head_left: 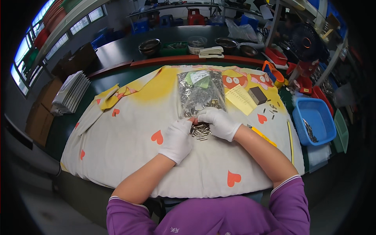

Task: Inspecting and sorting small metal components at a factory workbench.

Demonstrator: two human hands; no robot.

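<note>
Clear bag [197, 94] of small metal pcs, flat on cloth [117, 152]; near edge partly hidden under gloves, so can't tell if mouth is open there. Contents blur into dark grey mass under glare; indiv. pcs only distinct at near end. White label + green patch at bag's far end, print too small.

Loose metal pcs [201, 135] heaped just nearside of bag, part of pile hidden by hands.

L hand [175, 141], white glove, at bag's near L corner: back of hand up, fingers bent in twd R hand, bare fingertip showing. R hand [217, 122], also gloved, over bag's near edge, wrist angled in from R, fingers curled twd L. Fingertips of both close tog.; whether clamped on bag film or a pc, can't tell, tips obsc. Both forearms reach fwd from nearside, elbows out.

R of bag: yellow slip [239, 100], dark block [258, 95], few strewn pcs. Nearer, R of bag: yellow cutter [263, 136], one end behind R forearm. Far R of bag: blue basket [328, 135], contents partly shadowed.
</note>
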